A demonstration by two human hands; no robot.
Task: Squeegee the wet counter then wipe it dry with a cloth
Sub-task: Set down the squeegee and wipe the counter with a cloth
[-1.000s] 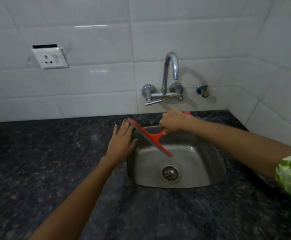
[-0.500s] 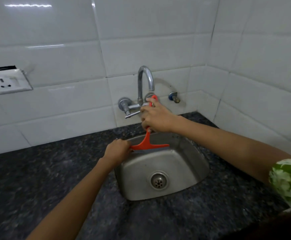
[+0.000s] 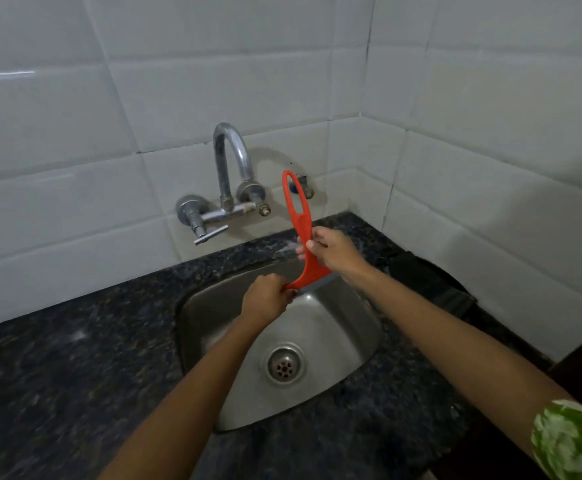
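A red squeegee [image 3: 302, 223] with a looped handle stands upright above the back of the steel sink [image 3: 334, 344]. My right hand [image 3: 331, 251] grips its handle low down, near the blade. My left hand [image 3: 265, 301] pinches the left end of the grey rubber blade. The dark speckled stone counter [image 3: 75, 368] surrounds the sink. No cloth is plainly in view.
A chrome wall tap [image 3: 229, 171] with a lever sits just behind the sink. White tiled walls meet in a corner at the right. A dark object [image 3: 431, 282] lies on the counter right of the sink. The drain [image 3: 284, 365] is in the sink's middle.
The squeegee has swung from lying across the sink to upright, handle up. My left hand went from flat on the counter to pinching the blade's end. The view has shifted right.
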